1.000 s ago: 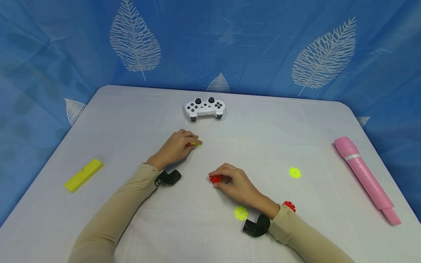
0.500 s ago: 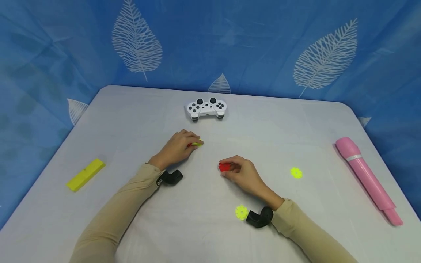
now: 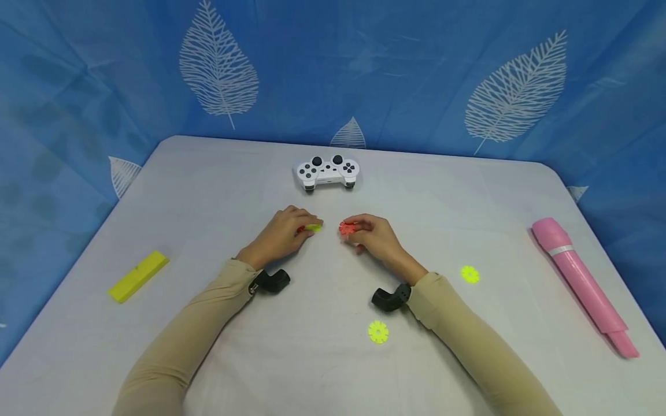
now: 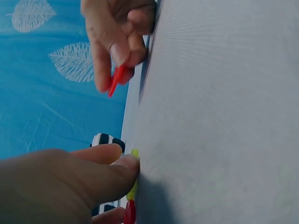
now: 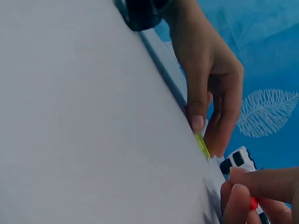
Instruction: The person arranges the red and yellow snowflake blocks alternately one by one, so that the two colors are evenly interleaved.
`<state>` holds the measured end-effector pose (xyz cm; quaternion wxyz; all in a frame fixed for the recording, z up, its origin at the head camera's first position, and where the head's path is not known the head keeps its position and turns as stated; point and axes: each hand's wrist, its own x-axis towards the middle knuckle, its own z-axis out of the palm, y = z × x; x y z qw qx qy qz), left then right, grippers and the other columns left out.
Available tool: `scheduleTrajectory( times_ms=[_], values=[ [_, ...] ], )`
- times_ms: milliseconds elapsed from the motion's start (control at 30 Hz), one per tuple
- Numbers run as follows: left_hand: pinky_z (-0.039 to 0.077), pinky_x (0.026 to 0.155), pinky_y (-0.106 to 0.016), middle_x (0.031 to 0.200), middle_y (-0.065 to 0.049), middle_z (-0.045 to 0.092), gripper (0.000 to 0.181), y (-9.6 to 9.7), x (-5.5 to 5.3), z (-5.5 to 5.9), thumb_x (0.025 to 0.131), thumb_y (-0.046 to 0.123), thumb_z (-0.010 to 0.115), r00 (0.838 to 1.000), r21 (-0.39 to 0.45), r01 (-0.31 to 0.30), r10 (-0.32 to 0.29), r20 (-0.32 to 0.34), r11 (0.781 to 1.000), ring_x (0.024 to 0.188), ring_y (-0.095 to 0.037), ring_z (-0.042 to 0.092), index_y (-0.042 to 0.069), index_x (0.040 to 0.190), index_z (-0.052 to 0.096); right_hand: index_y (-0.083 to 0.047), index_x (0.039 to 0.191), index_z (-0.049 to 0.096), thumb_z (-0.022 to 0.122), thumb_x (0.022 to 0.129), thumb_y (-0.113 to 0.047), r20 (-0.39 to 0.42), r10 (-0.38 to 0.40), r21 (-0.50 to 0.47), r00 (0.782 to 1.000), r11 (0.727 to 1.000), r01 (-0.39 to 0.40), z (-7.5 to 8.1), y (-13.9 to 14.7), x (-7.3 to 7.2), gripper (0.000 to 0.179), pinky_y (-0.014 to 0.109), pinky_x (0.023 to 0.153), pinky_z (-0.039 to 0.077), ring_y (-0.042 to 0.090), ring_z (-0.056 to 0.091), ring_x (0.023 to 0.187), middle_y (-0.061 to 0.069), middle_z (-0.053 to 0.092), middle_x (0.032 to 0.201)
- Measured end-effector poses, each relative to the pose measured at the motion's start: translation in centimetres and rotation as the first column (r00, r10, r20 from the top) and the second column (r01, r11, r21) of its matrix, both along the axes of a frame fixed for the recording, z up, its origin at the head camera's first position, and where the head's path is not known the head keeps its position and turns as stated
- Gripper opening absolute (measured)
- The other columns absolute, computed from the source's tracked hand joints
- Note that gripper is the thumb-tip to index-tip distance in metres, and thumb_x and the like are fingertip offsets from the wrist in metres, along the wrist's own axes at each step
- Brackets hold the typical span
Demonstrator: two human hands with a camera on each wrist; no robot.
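Observation:
In the head view my left hand [image 3: 281, 232] pinches a yellow notched plastic disc [image 3: 314, 227] low at the tabletop. A red piece [image 4: 130, 213] adjoins that disc's end in the left wrist view, partly covered by my fingers. To the right, my right hand [image 3: 378, 238] holds a red notched disc [image 3: 346, 229] between thumb and fingers, raised off the table. A short gap separates the red disc from the yellow one. Two more yellow discs lie flat on the table, a nearer disc [image 3: 378, 332] and a farther-right disc [image 3: 470, 274].
A white game controller [image 3: 328, 173] lies just beyond both hands. On the left is a yellow bar [image 3: 138, 276]; along the right edge lies a pink folded umbrella-like stick [image 3: 583, 283]. The white-covered table [image 3: 291, 358] meets a blue leaf-print curtain [image 3: 406, 69] behind.
My right hand has carried the red disc away from me, up beside my left hand. The left hand stays in place. A red disc seen near the right sleeve earlier is now out of sight.

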<state>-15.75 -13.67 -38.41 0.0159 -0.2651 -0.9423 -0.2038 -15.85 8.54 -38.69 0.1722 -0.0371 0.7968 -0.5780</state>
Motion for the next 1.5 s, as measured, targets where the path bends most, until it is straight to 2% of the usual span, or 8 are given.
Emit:
scheduleTrajectory(
  times_ms=[233,400,533,667,767,1000,1067,1500],
  values=[
    [0.042,0.084,-0.042,0.111,-0.004,0.064,0.033,-0.1,0.0,0.1,0.086,0.016,0.061,1.000,0.000,-0.006,0.006,-0.001,1.000,0.105,-0.023,0.052,0.017,0.120,0.060,-0.011,0.113,0.059,0.069,0.077,-0.007,0.004,-0.010,0.000,1.000,1.000,0.010,0.2,-1.7,-1.7,0.037,0.020,0.050,0.047,0.008,0.052,0.054,0.007,0.059,0.088],
    [0.042,0.084,-0.042,0.111,-0.004,0.064,0.032,0.0,-0.1,0.1,0.086,0.016,0.061,1.000,-0.001,-0.010,0.010,-0.003,1.000,0.105,-0.024,0.052,0.016,0.118,0.061,-0.009,0.113,0.059,0.070,0.077,-0.007,-0.040,0.020,0.069,0.999,0.997,-0.017,0.3,-2.7,-2.2,0.038,0.020,0.048,0.046,0.007,0.050,0.050,0.007,0.058,0.086],
    [0.041,0.083,-0.041,0.111,-0.004,0.064,0.032,0.0,-0.1,0.1,0.086,0.016,0.061,1.000,0.000,-0.023,0.023,0.008,1.000,0.104,-0.023,0.052,0.016,0.117,0.061,-0.009,0.114,0.057,0.069,0.077,-0.007,-0.072,0.072,0.169,0.995,0.984,-0.059,0.6,-3.2,-2.2,0.040,0.021,0.048,0.045,0.009,0.051,0.050,0.011,0.063,0.090],
    [0.041,0.082,-0.040,0.110,-0.003,0.064,0.032,0.1,0.0,0.2,0.085,0.015,0.061,0.999,0.007,-0.027,0.027,0.017,1.000,0.102,-0.022,0.052,0.016,0.117,0.061,-0.006,0.115,0.056,0.068,0.078,-0.008,-0.175,0.154,0.324,0.972,0.942,-0.091,0.9,-3.6,-2.0,0.039,0.024,0.060,0.048,0.015,0.059,0.067,0.013,0.065,0.093],
    [0.041,0.081,-0.039,0.110,-0.003,0.064,0.032,0.1,0.0,0.3,0.085,0.014,0.062,0.999,0.015,-0.026,0.026,0.019,1.000,0.102,-0.022,0.052,0.016,0.117,0.062,-0.004,0.114,0.058,0.067,0.079,-0.012,-0.255,0.212,0.448,0.944,0.890,-0.079,1.1,-3.8,-1.7,0.037,0.026,0.067,0.047,0.018,0.059,0.079,0.012,0.064,0.092],
    [0.041,0.080,-0.038,0.110,-0.003,0.064,0.031,0.1,0.0,0.3,0.086,0.015,0.061,1.000,0.014,-0.022,0.021,0.013,1.000,0.102,-0.022,0.052,0.016,0.117,0.061,-0.007,0.117,0.061,0.065,0.082,-0.027,-0.296,0.297,0.668,0.908,0.743,-0.026,1.6,-4.3,-1.0,0.040,0.026,0.058,0.041,0.017,0.053,0.074,0.009,0.055,0.093],
    [0.041,0.080,-0.039,0.110,-0.003,0.064,0.031,0.1,0.0,0.3,0.086,0.015,0.061,1.000,0.014,-0.022,0.021,0.012,1.000,0.102,-0.022,0.052,0.016,0.117,0.061,-0.007,0.117,0.061,0.064,0.082,-0.029,-0.303,0.313,0.697,0.900,0.717,-0.014,1.6,-4.3,-0.9,0.041,0.026,0.056,0.041,0.017,0.052,0.073,0.010,0.054,0.094],
    [0.042,0.081,-0.039,0.110,-0.004,0.064,0.031,0.0,0.1,0.2,0.085,0.015,0.061,1.000,0.021,-0.020,0.020,0.007,1.000,0.101,-0.023,0.053,0.015,0.116,0.062,-0.006,0.115,0.062,0.063,0.083,-0.032,-0.351,0.373,0.739,0.859,0.674,0.010,1.4,-4.4,-0.6,0.042,0.026,0.053,0.040,0.017,0.050,0.068,0.012,0.055,0.097]
  ],
)
